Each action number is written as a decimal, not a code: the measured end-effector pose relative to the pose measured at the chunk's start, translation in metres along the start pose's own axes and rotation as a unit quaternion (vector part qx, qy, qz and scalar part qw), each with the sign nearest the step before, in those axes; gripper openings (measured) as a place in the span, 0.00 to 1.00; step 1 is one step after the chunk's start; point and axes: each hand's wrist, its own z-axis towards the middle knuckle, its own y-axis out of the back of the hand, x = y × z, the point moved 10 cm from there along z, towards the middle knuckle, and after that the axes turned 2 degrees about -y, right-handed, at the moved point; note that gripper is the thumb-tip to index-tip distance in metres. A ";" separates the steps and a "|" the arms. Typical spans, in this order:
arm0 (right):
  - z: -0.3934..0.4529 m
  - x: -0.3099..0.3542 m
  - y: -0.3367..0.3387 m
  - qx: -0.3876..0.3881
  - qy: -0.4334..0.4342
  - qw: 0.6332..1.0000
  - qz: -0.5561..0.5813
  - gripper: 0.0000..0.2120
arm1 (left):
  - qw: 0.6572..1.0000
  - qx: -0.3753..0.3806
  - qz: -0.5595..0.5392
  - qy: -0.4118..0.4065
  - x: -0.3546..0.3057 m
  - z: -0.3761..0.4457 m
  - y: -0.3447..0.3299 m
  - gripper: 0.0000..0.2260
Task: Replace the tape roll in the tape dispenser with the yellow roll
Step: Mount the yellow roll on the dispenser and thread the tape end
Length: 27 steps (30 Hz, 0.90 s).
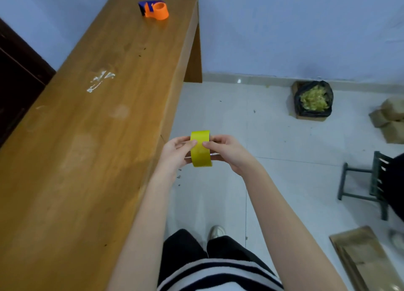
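The yellow tape roll (200,155) is held edge-on in front of me, off the table's right side and above the floor. My left hand (176,153) grips its left side and my right hand (227,151) grips its right side, both thumbs pressed on the outer yellow band. The tape dispenser (155,10), orange with a blue part, lies at the far end of the long wooden table (87,137), well out of reach of both hands. I cannot tell whether a roll sits in it.
On the tiled floor at the right stand a black bag of yellowish scraps in a box (313,99), a small dark stool (367,183), cardboard pieces (363,258) and brown parcels (391,118). A dark cabinet (15,78) flanks the table's left.
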 end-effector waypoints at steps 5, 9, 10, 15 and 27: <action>0.026 0.009 0.024 -0.015 -0.005 1.000 0.017 0.14 | 0.999 0.035 0.012 0.004 -0.009 0.029 -0.026 0.10; 0.056 0.025 0.042 -0.030 -0.012 0.999 0.022 0.11 | 0.998 0.060 0.002 0.015 -0.020 0.066 -0.040 0.06; 0.065 0.031 0.046 -0.031 -0.012 0.999 0.020 0.08 | 0.998 0.067 -0.004 0.018 -0.025 0.077 -0.045 0.05; 0.119 0.078 0.077 -0.059 -0.002 0.998 0.006 0.05 | 0.993 0.112 -0.025 0.009 -0.071 0.142 -0.074 0.05; 0.230 0.175 0.130 -0.090 0.031 0.995 0.013 0.04 | 0.989 0.142 0.037 -0.029 -0.170 0.272 -0.121 0.12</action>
